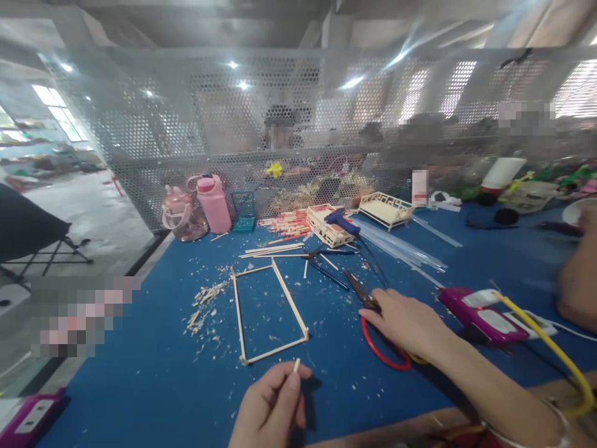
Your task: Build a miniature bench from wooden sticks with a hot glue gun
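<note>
The left hand (273, 404) is pinching a short wooden stick (296, 365) between thumb and forefinger, closed around it with the tip poking upward. At twelve o'clock from it, a rectangular stick frame (276, 350) is lying flat on the blue table (140, 373). The right hand (405, 320) is resting open, fingers stretched, over red-handled scissors (360, 291) at three o'clock of the frame. Well beyond, at one o'clock, a blue glue gun (342, 221) is lying across a miniature bed (326, 234).
</note>
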Tool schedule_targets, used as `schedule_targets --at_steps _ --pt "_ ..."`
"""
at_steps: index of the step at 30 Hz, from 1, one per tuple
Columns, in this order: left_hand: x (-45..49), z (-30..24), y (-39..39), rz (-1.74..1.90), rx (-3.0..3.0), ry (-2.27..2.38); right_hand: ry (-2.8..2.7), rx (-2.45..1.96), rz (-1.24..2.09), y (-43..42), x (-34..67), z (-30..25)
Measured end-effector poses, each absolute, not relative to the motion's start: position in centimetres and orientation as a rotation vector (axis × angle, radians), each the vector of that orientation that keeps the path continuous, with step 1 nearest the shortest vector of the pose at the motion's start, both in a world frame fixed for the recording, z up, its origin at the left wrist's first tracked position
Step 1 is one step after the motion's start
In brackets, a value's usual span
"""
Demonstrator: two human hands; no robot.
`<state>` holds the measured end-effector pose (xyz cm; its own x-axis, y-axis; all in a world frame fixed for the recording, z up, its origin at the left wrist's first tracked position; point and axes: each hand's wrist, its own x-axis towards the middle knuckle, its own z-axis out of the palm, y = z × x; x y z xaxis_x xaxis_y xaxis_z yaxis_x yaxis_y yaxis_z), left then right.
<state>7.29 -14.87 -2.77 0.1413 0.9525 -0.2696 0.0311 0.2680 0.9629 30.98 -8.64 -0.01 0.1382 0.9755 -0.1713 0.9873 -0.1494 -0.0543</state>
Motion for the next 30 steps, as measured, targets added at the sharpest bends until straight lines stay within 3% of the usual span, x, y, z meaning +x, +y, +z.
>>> schedule_targets --at_steps 8,19,26,28,30 --pt "8.1 -2.3 -13.8 0.779 1.091 1.151 2.233 2.338 -0.292 -12.2 33.1 -2.3" --pt "8.1 -3.1 -14.1 0.882 0.997 1.130 2.308 2.218 -0.138 1.1 28.2 -0.7" --pt "8.2 -3.3 -14.7 0.909 0.939 1.143 2.255 2.583 0.002 -2.3 29.3 1.6" --pt "8.1 -3.1 -14.7 0.957 0.994 1.161 2.506 2.767 -0.225 -5.4 30.0 2.6" --pt "8.1 -2.4 -14.8 1.081 1.159 1.202 2.727 2.775 -0.914 -8.9 30.3 3.0"
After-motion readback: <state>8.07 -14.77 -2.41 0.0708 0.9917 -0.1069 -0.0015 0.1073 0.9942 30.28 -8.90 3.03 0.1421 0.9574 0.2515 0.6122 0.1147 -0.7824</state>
